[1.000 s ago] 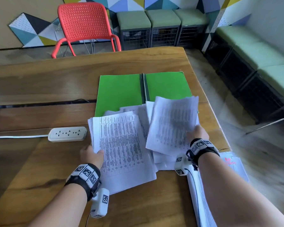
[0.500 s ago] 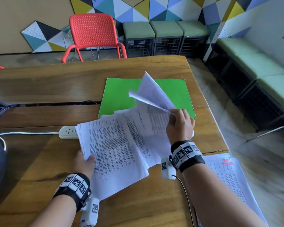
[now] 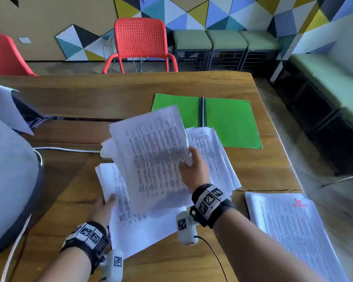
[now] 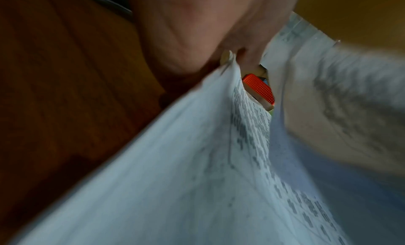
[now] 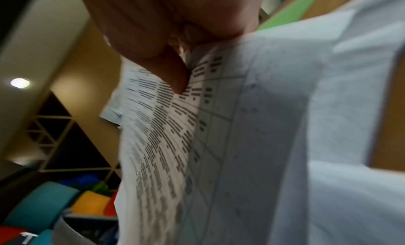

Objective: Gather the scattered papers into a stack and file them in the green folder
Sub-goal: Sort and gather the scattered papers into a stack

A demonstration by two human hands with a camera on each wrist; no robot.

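Right hand (image 3: 194, 171) pinches raised sheaf of printed white papers (image 3: 151, 155), thumb on top. Left hand (image 3: 102, 206) pinches lower paper pile (image 3: 130, 224) edge. Open green card folder (image 3: 230, 123) flat on wooden table (image 3: 110, 94) beyond, apart from hands.

Right hand (image 3: 194, 169) gripping lifted printed sheets (image 3: 153, 155), left hand (image 3: 103, 207) on lower papers (image 3: 135, 224).

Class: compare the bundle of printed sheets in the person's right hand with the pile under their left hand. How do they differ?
The lifted bundle is raised and tilted, pinched by the right hand; the lower pile lies flat on the table, its edge gripped by the left hand. Both are white with printed columns.
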